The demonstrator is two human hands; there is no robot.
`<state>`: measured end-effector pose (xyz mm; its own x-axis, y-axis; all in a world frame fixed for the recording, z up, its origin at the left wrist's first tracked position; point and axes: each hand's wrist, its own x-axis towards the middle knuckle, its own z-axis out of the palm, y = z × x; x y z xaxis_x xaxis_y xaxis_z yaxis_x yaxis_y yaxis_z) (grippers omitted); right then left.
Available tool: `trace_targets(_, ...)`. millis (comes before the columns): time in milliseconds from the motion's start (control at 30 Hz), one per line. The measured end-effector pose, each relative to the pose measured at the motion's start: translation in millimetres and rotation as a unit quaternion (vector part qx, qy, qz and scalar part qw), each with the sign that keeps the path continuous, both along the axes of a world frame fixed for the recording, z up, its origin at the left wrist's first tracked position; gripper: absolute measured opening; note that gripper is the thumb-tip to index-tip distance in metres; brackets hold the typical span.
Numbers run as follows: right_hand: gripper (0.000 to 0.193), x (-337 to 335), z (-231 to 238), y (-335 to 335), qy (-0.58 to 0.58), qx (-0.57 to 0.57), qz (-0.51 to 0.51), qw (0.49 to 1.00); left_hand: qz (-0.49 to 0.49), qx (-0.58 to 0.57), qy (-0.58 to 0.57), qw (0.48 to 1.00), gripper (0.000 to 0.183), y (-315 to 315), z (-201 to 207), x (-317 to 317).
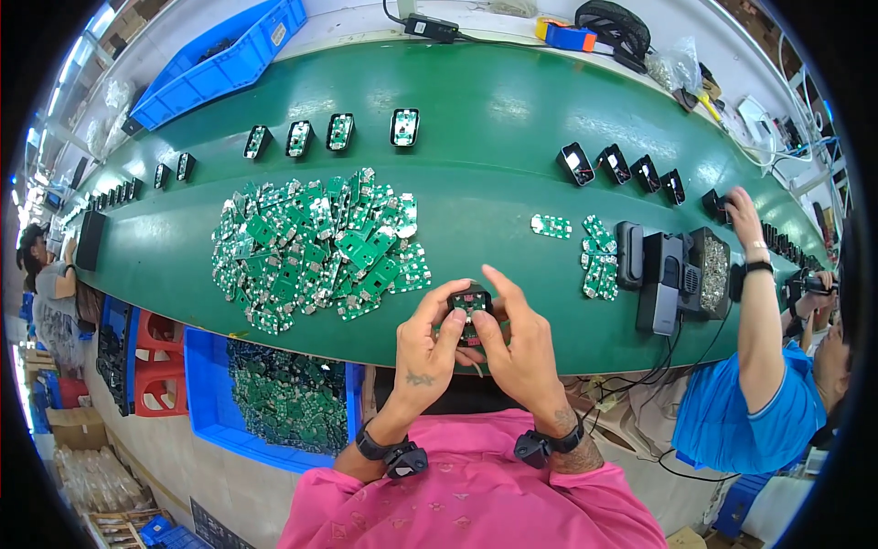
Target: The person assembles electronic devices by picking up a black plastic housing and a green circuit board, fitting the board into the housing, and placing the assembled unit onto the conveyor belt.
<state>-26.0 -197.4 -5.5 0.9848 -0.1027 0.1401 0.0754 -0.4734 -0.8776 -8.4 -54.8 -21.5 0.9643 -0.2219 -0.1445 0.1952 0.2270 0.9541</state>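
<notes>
Close to the table's front edge I hold a small black plastic housing with a circuit board inside it. My left hand is closed around its left side, the thumb pressing on the board. My right hand grips the other side with its thumb on the board too, while its index finger points up and away. The fingers cover much of the housing. To the left of my hands lies a big heap of green circuit boards. A few loose boards lie to the right.
Housings with boards stand in a row at the back left. More black housings stand back right, where a co-worker's hand reaches in. Black devices sit beside a tray of small parts. A blue bin of boards is below the table.
</notes>
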Motion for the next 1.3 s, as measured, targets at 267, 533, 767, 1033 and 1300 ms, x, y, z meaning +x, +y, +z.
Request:
trace_targets(267, 0.038, 7, -26, 3, -0.035, 0.082, 0.054, 0.995, 0.043, 0.080, -0.064, 0.994, 0.028, -8, -10, -4)
trace_targets(533, 0.034, 53, -33, 0, 0.032, 0.139, 0.045, 0.989, 0.054, 0.067, -0.072, 0.994, 0.038, -5, -18, 33)
trace_targets(767, 0.028, 218, -49, -25, 0.024, 0.092, -0.009, 0.995, 0.091, 0.263, -0.222, 0.934, 0.026, -2, -56, 3)
trace_targets(1033, 0.050, 282, -60, -23, 0.008, -0.168, -0.078, 0.983, 0.095, 0.266, -0.239, 0.929, 0.012, 0, -60, 6)
trace_targets(1300, 0.065, 206, -16, -125, -0.055, -0.539, -0.148, 0.827, 0.084, 0.236, -0.229, 0.941, 0.010, -3, -56, 9)
